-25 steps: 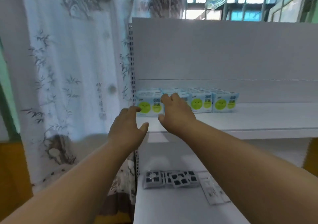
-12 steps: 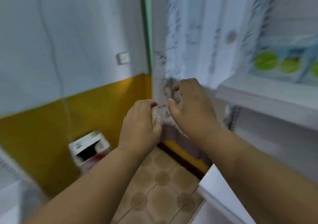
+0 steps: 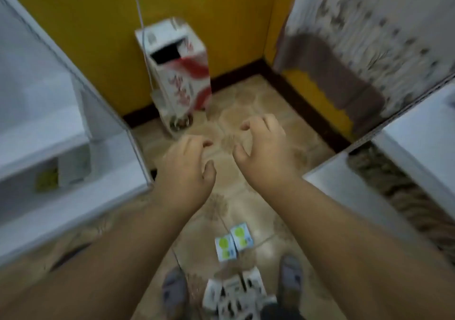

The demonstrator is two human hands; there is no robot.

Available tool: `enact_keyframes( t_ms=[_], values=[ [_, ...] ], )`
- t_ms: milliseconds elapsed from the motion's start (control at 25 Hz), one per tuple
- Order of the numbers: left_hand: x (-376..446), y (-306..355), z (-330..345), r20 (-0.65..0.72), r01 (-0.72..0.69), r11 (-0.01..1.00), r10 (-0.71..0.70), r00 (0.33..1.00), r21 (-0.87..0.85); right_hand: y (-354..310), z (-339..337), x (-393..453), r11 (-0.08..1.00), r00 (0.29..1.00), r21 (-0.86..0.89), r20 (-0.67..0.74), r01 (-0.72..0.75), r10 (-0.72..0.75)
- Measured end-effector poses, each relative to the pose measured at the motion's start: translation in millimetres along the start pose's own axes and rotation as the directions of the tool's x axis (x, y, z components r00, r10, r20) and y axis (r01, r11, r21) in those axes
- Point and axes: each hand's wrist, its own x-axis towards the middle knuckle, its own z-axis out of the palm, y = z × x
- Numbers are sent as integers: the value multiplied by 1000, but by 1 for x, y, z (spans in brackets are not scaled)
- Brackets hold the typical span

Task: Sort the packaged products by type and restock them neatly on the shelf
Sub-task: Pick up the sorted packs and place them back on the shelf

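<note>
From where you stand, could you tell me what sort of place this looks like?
Probably a small shop corner or stockroom: white metal shelving flanks a tiled floor, packaged products lie loose by the feet, and an opened carton stands against the yellow wall.

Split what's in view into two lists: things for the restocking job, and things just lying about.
For the job:
- blue-and-white packs with green dots on the floor
- black-and-white packs between the feet
- white shelf

Lying about:
- red-and-white carton by the yellow wall
- patterned curtain
</note>
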Motion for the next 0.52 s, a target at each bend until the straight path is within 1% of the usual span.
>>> enact_keyframes(
  t_ms=[120,200,280,360,440,520],
  values=[
    [-44,-87,92,133,91,996,-91,987,1,58,118,-46,989,971,-34,185,-145,149],
    [-78,-136,165,213,171,985,-166,963,-9,109,197,-84,978,934,-55,291,-202,209],
    [-115,-171,238,290,245,969,-229,929,-19,161,262,-123,958,876,-98,389,-269,286],
    [-146,-202,317,352,307,951,-277,894,-30,218,329,-157,936,818,-137,455,-324,350],
    [-173,-227,393,404,376,926,-331,853,-37,274,389,-184,911,772,-169,487,-377,409],
    [-194,-248,460,426,485,874,-424,799,-40,327,441,-206,876,722,-202,501,-439,477]
  ],
)
